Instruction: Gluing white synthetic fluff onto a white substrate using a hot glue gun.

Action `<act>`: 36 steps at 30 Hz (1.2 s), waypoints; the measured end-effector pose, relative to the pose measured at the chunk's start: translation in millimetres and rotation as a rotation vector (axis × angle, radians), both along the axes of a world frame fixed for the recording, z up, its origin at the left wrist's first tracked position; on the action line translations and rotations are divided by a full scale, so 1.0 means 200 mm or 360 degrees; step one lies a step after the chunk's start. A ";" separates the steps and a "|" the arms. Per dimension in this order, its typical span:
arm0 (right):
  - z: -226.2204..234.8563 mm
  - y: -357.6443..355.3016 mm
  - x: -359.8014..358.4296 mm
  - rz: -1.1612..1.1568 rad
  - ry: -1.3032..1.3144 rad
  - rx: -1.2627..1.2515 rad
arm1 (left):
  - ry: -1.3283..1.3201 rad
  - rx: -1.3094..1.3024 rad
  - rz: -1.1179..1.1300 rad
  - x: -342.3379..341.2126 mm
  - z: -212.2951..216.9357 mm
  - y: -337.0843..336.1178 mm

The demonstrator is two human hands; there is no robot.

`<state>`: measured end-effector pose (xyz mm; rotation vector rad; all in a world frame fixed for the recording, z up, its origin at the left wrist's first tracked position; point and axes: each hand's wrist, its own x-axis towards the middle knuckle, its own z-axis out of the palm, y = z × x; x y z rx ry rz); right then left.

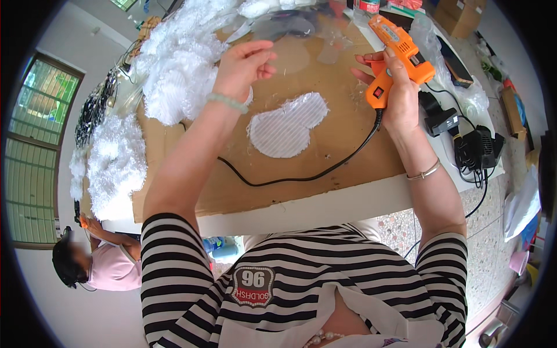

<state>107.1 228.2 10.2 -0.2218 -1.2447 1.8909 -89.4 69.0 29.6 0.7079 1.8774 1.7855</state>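
**White cutout flat on cardboard**

On the left of my feed, shaggy white fabric lies heaped. Beside it I have the left hand, fingers half curled; I cannot tell whether they pinch anything. Then comes the cutout, between the forearms. The right hand grips an orange glue gun, black cable looping past the cutout's near side.

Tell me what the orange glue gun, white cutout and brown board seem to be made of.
The glue gun looks like hard plastic, smooth and slightly glossy, with molded vents. The cutout seems fabric: ribbed, matte, fuzzy-edged; its fiber is unclear. The board is likely cardboard, given its matte brown face and rough edge.
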 end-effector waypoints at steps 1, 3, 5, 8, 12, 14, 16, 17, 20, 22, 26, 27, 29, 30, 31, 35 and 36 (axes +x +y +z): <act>-0.01 0.03 0.01 -0.0059 -0.0045 -0.0068 | 0.0021 0.0015 -0.0010 -0.06 0.00 0.08; -0.01 0.05 0.00 -0.0117 -0.0070 -0.0123 | 0.0065 -0.0064 -0.0084 -0.17 -0.01 0.23; -0.02 0.06 0.00 -0.0124 -0.0126 -0.0190 | 0.0279 -0.0123 0.0039 -0.24 -0.01 0.34; -0.01 0.02 -0.01 -0.0059 -0.0119 -0.0150 | 0.1111 -0.0240 0.0421 -0.44 -0.04 0.38; -0.07 0.05 -0.02 0.0013 -0.0145 -0.0114 | 0.1029 -0.0223 0.0373 -0.28 0.01 0.25; -0.08 0.05 -0.03 0.0071 -0.0249 -0.0110 | 0.1157 -0.0048 0.0094 -0.15 -0.01 0.13; -0.10 0.02 -0.02 0.0144 -0.0368 -0.0116 | 0.1177 -0.0035 0.0004 -0.02 -0.05 -0.02; -0.10 0.01 -0.02 0.0182 -0.0415 -0.0013 | 0.1239 0.0029 -0.0084 0.05 -0.07 -0.09; -0.10 -0.03 -0.01 0.0225 -0.0499 0.0149 | 0.1299 -0.0488 -0.0250 0.23 -0.09 -0.26; -0.13 -0.03 -0.02 0.0318 -0.0507 0.0227 | 0.1397 -0.0533 -0.0241 0.27 -0.12 -0.32; -0.13 -0.07 0.00 0.0355 -0.0598 0.0283 | 0.1772 -0.0293 -0.0106 0.30 -0.16 -0.41; -0.14 -0.07 0.00 0.0365 -0.0598 0.0344 | 0.1961 -0.0221 -0.0079 0.32 -0.14 -0.43; -0.15 -0.04 0.00 0.0403 -0.0574 0.0398 | 0.2058 -0.0186 -0.0224 0.40 -0.09 -0.45; -0.14 -0.06 0.00 0.0418 -0.0581 0.0395 | 0.2171 -0.0139 -0.0374 0.43 -0.08 -0.46; -0.11 -0.09 -0.01 0.0424 -0.0594 0.0324 | 0.2161 -0.0149 -0.0369 0.46 -0.09 -0.47; -0.11 -0.10 -0.01 0.0597 -0.0466 0.0363 | 0.2331 -0.0282 -0.0491 0.50 -0.16 -0.45; -0.11 -0.10 -0.01 0.0602 -0.0469 0.0360 | 0.2420 -0.0307 -0.0454 0.50 -0.17 -0.43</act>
